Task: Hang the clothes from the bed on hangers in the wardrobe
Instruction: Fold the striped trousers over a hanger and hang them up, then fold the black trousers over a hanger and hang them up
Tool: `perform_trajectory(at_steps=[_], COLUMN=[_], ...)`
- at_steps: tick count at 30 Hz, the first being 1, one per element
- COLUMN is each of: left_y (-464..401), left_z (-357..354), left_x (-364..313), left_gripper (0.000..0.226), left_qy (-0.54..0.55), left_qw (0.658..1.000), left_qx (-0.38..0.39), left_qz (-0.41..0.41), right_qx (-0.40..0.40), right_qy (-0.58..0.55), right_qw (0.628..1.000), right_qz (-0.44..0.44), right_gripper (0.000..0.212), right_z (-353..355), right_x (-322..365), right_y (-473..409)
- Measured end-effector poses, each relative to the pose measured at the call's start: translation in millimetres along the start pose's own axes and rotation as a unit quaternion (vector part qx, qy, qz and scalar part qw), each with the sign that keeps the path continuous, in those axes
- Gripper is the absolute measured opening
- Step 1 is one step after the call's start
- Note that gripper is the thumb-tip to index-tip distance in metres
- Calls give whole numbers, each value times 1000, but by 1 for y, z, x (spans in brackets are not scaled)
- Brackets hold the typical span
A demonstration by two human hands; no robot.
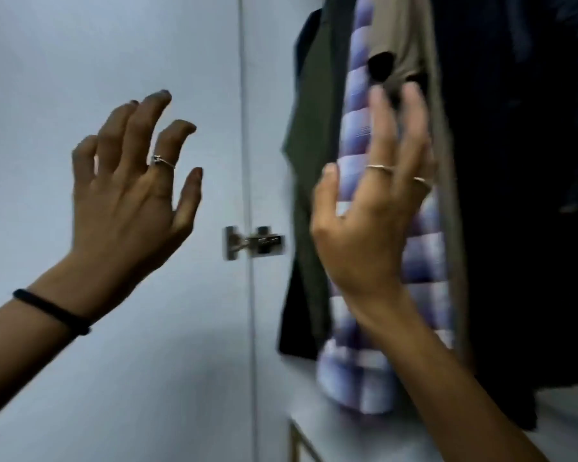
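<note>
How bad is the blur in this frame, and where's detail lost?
Head view: motion blur throughout, worst on the right hand and plaid shirt; left hand a bit sharper; hinge ghosted; dark clothes on the right underexposed, no detail.

A home bedroom, seen at an open wardrobe (pixel 147 378): a pale door panel hangs on a metal cabinet hinge (pixel 252 243), and inside, garments hang side by side (a purple-and-white checked shirt (pixel 424 261), a dark olive garment (pixel 317 128), a taupe top (pixel 401 31), dark clothing (pixel 514 195)) above a pale shelf (pixel 331 425).
</note>
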State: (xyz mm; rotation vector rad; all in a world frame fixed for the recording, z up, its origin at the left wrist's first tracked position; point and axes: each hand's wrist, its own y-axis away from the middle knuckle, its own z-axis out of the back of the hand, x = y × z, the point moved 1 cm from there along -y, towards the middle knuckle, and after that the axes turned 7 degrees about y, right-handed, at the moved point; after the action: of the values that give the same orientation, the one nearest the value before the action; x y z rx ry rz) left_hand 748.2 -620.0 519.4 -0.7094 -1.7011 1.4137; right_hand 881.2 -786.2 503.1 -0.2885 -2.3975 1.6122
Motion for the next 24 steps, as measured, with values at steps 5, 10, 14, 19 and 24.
perform_trajectory(at_steps=[5,10,14,19,24], left_y=[67,150,212,275,334], left_z=[76,173,267,385,482], left_x=[99,209,273,309,315], left_gripper=[57,62,64,63,63], left_qy=[-93,-200,-292,-396,-458], left_qw=[989,950,895,813,719], left_qx=[72,193,247,272,304], left_qz=[84,143,232,328,426], right_qx=[174,305,362,416,458], right_qy=[-173,-299,-377,-474,-536], right_qw=[969,901,846,764,677], right_qz=[4,70,103,137,211], right_gripper=[58,62,60,56,59], right_z=[-70,-99,-92,-52,-4], right_x=[159,318,432,560,657], right_y=[93,173,217,259,301])
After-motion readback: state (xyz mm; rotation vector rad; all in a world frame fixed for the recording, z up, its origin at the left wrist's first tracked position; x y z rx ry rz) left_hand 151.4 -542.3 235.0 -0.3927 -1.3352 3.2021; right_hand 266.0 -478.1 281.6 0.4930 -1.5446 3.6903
